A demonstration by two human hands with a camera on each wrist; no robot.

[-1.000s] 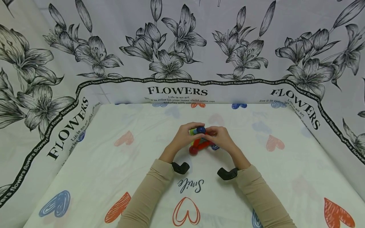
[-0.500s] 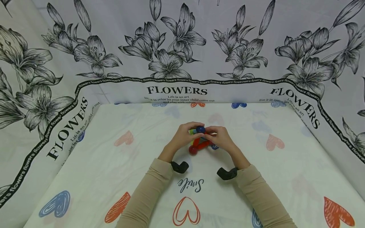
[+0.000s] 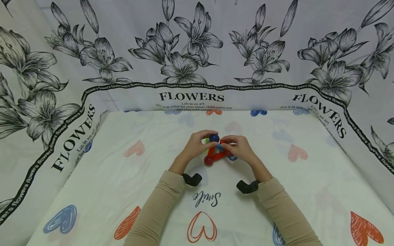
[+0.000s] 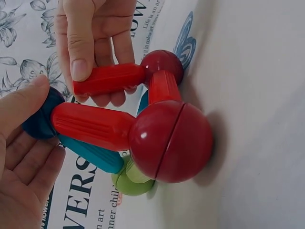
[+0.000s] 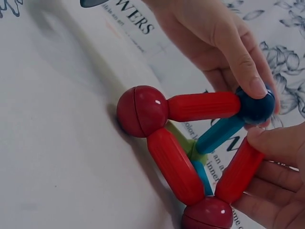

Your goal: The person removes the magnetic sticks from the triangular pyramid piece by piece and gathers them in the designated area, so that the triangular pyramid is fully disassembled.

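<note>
A frame of magnetic building rods and balls stands on the table between my hands. My left hand [image 3: 197,145] holds the dark blue ball [image 5: 257,106] at its top, thumb on one side and fingers behind. From that ball run a red rod [image 4: 93,125] to the near red ball [image 4: 176,140] and a teal rod [image 5: 220,134] toward a green ball [image 4: 131,184]. My right hand [image 3: 240,147] pinches the upper end of another red rod [image 5: 239,171], which rises from the second red ball [image 5: 208,213]. This rod's upper end stands apart from the blue ball.
The table wears a white cloth [image 3: 166,212] printed with hearts and "Smile". Behind it hangs a flower-print curtain [image 3: 227,71]. Black wrist devices [image 3: 247,187] sit at both sleeve cuffs.
My left hand and the blue ball have shifted slightly left and away. A gap has opened between the ball and my right fingers, and the teal rod now shows there.
</note>
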